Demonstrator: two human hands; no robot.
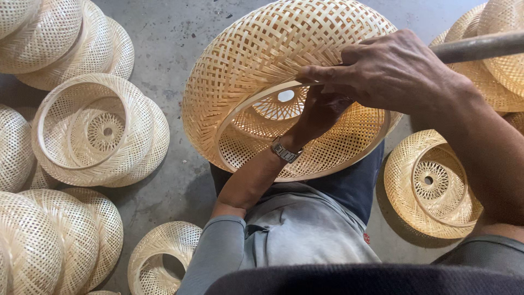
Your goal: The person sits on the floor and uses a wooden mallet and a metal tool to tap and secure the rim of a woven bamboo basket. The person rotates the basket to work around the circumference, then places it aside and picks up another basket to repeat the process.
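Our right hand (390,68) grips the woven bamboo shade (267,60) by its rim. Our left hand (319,112) reaches inside it; we cannot tell its grasp.

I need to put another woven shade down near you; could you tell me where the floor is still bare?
Bare concrete floor runs between the large woven shade on the lap and the stacked shades at left, widest near the top. A narrower strip lies beside the small shade. The right is crowded: a shade sits close by, and more pile above it.

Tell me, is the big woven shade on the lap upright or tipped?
Tipped: the woven shade lies tilted, its open rim facing the camera, left hand inside.
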